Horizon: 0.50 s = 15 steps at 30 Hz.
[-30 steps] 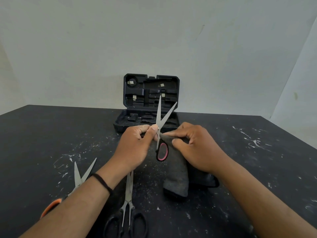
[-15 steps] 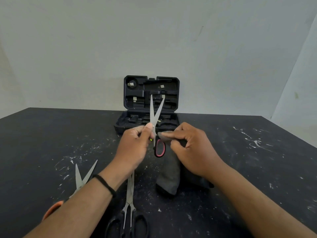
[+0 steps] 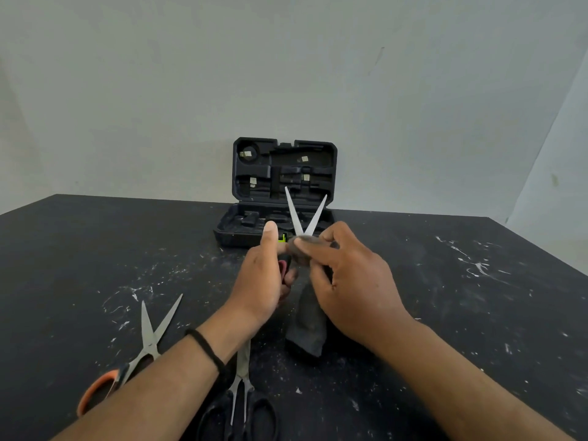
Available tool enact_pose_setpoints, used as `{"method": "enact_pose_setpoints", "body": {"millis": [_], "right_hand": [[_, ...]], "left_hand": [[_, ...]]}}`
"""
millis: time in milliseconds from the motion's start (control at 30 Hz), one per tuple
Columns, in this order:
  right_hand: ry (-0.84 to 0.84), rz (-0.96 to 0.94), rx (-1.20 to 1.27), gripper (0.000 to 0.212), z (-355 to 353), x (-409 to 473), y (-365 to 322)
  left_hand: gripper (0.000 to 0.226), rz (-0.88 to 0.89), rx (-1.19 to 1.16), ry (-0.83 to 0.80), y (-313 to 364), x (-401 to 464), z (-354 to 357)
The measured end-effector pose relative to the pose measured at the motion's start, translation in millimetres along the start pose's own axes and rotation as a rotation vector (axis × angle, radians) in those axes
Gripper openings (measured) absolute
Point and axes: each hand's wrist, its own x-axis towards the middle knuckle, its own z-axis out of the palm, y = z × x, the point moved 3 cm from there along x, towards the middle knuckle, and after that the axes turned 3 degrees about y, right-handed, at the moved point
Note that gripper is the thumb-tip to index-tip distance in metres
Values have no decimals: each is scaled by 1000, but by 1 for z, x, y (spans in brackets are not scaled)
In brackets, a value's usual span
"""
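— Head view. Whereabouts of the work?
— Dead centre, lifted off the black paint-flecked surface [image 3: 445, 313]. Left grip [image 3: 264, 281] clenched round the handles of the red-and-black-handled steel scissors [image 3: 293, 214], with the blades spread in a V and aimed at 12 o'clock.
— And the right grip [image 3: 353, 281]?
— Pinching a fold of dark grey cloth [image 3: 308, 323] against the root of the blades, right at the pivot, letting the rest hang toward 6 o'clock and touch the surface.
— Far along?
— Early, by the look of it. Cloth no higher than the pivot, both blades bare and bright above it. Probably wiping strokes up each blade left to do. Cannot tell from here whether clean or dirty.
— More in the queue?
— Seemingly. At 7 o'clock, orange-handled steel scissors [image 3: 148, 342], lying flat with blades open, handle partly hidden under the left forearm. At 6 o'clock, black-handled steel scissors [image 3: 240, 386], blades closed, tips toward 12 o'clock. Neither touched by a grip.
— Anywhere to stow them?
— Likely the open black moulded-plastic tool case [image 3: 283, 173] at 12 o'clock, just behind the blade tips, lid upright near the wall. No scissors inside, so all stowing left to do, judging from this alone.
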Motion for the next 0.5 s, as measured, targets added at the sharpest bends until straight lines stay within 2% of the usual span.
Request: {"method": "enact_pose_setpoints", "body": {"millis": [167,233,367,433,500], "right_hand": [[-143,16,84,30,-3,3,2],[-115,36,129,29,-7,3,6],[80,57,124,30,-11,4,12],[54,53,70,32,-7,4,10],[-53,28,19,33,-2,2,4]], "left_hand": [[82,32,97,87,0,-3,0],[85,37,103,116,-1,-3,1],[86,-3,57,127,-2,-1,1],[84,-35,36,147,-4,-1,2],[84,-58,9,162,-4,-1,1]]}}
